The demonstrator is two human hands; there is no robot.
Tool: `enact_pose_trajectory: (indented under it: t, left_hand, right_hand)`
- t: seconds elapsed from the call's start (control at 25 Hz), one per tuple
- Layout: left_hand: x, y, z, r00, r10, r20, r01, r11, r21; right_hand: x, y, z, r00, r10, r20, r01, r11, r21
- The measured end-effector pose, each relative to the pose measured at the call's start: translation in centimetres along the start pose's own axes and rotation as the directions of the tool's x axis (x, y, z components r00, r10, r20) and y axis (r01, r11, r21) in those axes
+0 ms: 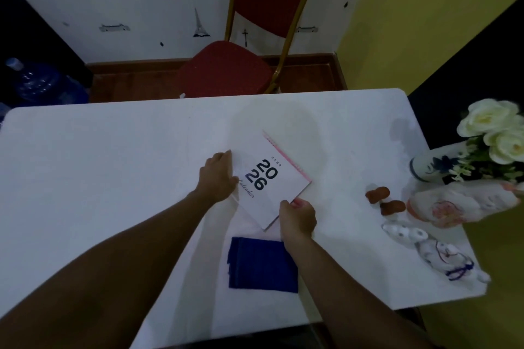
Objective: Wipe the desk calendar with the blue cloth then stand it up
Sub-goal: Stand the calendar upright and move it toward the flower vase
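Observation:
The white desk calendar (pixel 272 181), printed "2026" with a pink spiral binding along its far right edge, lies nearly flat and turned at an angle in the middle of the white table (pixel 113 178). My left hand (pixel 218 176) grips its left edge with the fingers curled over it. My right hand (pixel 297 218) pinches its near right corner. The folded blue cloth (pixel 262 263) lies flat on the table just below the calendar, partly under my right forearm; neither hand touches it.
Along the table's right edge stand a vase of white flowers (pixel 493 144), a white ceramic hen (pixel 459 204), a small white figurine (pixel 442 255) and two little brown pieces (pixel 384 201). A red chair (pixel 226 68) faces the far edge. A blue water jug (pixel 42 85) sits on the floor at left.

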State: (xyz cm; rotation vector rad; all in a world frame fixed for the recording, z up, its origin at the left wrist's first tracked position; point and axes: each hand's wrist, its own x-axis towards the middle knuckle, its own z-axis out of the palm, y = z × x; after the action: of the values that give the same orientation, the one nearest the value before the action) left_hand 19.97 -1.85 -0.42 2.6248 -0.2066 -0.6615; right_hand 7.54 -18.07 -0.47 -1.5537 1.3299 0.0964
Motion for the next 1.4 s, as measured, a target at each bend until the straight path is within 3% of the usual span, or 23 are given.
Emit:
enact_pose_trajectory:
  t: [0.24, 0.4, 0.52, 0.68, 0.84, 1.24, 1.4]
  left_hand:
    - [-1.9, -1.9, -0.5, 0.987, -0.158, 0.025, 0.16, 0.972, -0.175]
    - [-3.2, -2.0, -1.1, 0.995, -0.097, 0.003, 0.094, 0.953, -0.287]
    - [-4.1, -0.3, -1.7, 0.99, -0.039, -0.139, 0.002, 0.966, -0.259]
    - [-5.4, 1.9, -2.4, 0.953, 0.001, -0.302, -0.132, 0.901, -0.413]
    - [-6.6, 2.7, -2.1, 0.952, 0.04, -0.304, -0.191, 0.853, -0.486]
    - [-8.9, 1.3, 1.8, 0.96, -0.049, -0.276, -0.121, 0.816, -0.565]
    - [-9.0, 0.4, 2.6, 0.957, -0.088, -0.277, -0.069, 0.856, -0.512]
  right_hand:
    - [1.1, -0.9, -1.2, 0.964, 0.115, 0.24, -0.151, 0.979, 0.137]
    - [0.5, -2.2, -2.2, 0.94, 0.057, 0.337, -0.117, 0.98, 0.159]
    - [-0.9, -3.4, -2.8, 0.945, -0.075, 0.318, 0.017, 0.983, 0.181]
    - [-2.0, -4.9, -2.9, 0.937, -0.264, 0.229, 0.214, 0.951, 0.221]
    - [-1.7, -5.2, -3.5, 0.918, -0.356, 0.176, 0.31, 0.92, 0.241]
    - [-0.6, -3.5, -3.4, 0.875, -0.447, 0.185, 0.41, 0.889, 0.204]
    - [-0.6, -2.8, -3.3, 0.86, -0.49, 0.144, 0.474, 0.871, 0.131]
